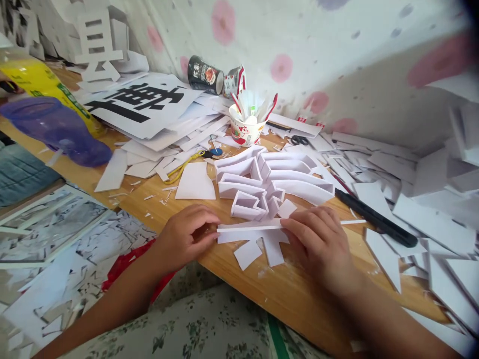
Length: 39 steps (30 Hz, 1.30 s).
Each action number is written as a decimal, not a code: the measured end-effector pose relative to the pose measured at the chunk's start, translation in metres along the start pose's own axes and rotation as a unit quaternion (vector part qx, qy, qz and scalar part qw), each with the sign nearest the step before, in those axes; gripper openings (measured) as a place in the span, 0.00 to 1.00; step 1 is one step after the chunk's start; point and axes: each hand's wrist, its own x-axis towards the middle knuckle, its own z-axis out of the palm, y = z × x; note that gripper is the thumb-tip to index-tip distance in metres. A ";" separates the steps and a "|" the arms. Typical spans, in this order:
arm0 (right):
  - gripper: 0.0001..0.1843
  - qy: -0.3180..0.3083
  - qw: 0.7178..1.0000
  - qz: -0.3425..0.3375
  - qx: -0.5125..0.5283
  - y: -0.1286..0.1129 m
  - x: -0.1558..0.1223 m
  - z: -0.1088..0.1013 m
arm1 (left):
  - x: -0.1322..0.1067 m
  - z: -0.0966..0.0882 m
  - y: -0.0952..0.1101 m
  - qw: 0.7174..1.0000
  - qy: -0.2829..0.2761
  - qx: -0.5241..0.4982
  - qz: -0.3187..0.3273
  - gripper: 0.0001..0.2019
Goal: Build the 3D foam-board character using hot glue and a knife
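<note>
A white three-dimensional paper-strip structure (273,182) lies on the wooden table (284,289). At its near edge a long white paper strip (250,227) stands on its side. My left hand (187,237) pinches the strip's left end with curled fingers. My right hand (318,247) presses on the strip's right end, fingers bent over it. Flat white tabs (258,249) stick out from under the strip toward me.
A black marker (376,219) lies right of my right hand. A paper cup (245,129) with strips stands behind the structure, scissors (299,140) beside it. Printed character sheets (142,102), paper scraps, a yellow cord (183,167) and a purple bag (56,127) lie at left.
</note>
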 end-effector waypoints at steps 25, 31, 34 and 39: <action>0.13 -0.021 0.996 0.091 0.004 0.014 0.005 -0.002 | 0.007 0.003 -0.009 0.999 -0.038 0.039 -0.005 0.11; 0.13 -0.009 0.996 0.091 -0.006 0.013 0.008 0.000 | 0.007 0.004 -0.007 0.999 -0.006 0.043 -0.015 0.08; 0.12 -0.011 0.995 0.095 -0.012 0.012 0.007 0.001 | 0.007 0.004 -0.005 0.999 -0.005 0.042 -0.011 0.09; 0.11 -0.007 0.996 0.083 -0.018 0.014 0.004 0.003 | 0.008 0.004 -0.004 0.998 -0.012 0.052 -0.029 0.12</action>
